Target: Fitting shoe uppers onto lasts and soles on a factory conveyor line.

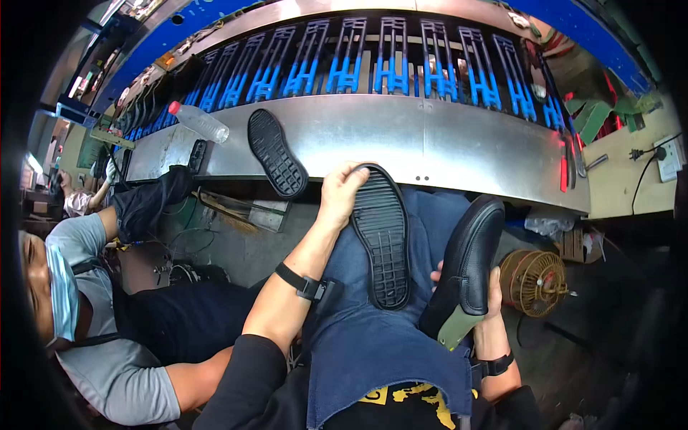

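Note:
My left hand (341, 188) pinches a black rubber shoe sole (387, 240) by its far end, thumb on the ridged tread. The sole hangs over my lap with its tread and a grid of square lugs facing up. On the right, my right hand (494, 290) is wrapped round a black leather shoe (473, 247) from beneath, its toe pointing away from me. A green patch shows at the shoe's heel end. The shoe and the sole are apart. A second black sole (274, 152) lies tread up on the metal bench, overhanging its near edge.
The metal bench (344, 129) spans ahead of me, with a row of blue-and-black racks (390, 68) behind it. A red-capped plastic bottle (201, 122) lies at left. A masked co-worker (118, 373) sits close on my left. A round tan cage-like object (534, 282) stands at right.

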Available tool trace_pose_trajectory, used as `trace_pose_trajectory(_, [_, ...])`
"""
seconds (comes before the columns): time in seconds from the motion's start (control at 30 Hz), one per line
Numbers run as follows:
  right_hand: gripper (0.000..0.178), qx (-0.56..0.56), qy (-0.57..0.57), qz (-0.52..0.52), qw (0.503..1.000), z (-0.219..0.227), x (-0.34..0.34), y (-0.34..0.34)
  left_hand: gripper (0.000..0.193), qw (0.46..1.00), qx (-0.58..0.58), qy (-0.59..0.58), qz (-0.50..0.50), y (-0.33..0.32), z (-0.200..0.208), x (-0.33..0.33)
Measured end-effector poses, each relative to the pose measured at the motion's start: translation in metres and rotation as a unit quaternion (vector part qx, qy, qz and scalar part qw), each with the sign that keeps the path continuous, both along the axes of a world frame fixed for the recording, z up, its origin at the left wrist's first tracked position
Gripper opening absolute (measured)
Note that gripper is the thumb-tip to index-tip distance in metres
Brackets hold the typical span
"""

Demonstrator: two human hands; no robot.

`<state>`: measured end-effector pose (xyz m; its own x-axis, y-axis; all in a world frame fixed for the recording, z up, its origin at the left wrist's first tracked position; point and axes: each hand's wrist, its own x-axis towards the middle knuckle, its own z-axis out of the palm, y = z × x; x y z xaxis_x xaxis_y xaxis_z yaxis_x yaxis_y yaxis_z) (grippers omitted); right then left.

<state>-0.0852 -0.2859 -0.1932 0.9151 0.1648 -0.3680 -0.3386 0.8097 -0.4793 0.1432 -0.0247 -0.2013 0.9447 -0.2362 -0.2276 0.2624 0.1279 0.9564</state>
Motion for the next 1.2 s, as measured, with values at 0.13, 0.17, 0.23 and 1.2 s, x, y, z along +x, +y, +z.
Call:
trace_pose_trajectory(0.13, [0.079,0.087,0.075,-0.027,0.993,-0.010,-0.002,-0.008,0.060,0.875,-0.430,0.130,-0.180,-0.006,0.039,-0.004])
trace_pose_trajectory(0.17, [0.079,0.106,0.048,-0.013,0.993,-0.011,0.003,-0.010,0.068,0.878,-0.419,0.121,-0.196,-0.004,0.053,-0.010])
trace_pose_trajectory(0.23, [0.079,0.125,0.013,0.002,0.992,-0.006,0.009,-0.013,0.089,0.914,-0.341,0.095,-0.196,0.003,0.074,-0.012])
trace_pose_trajectory(1.2, [0.094,-0.214,-0.204,0.172,0.940,0.062,0.015,0.012,0.065,0.969,-0.131,-0.024,-0.210,-0.025,0.097,-0.076])
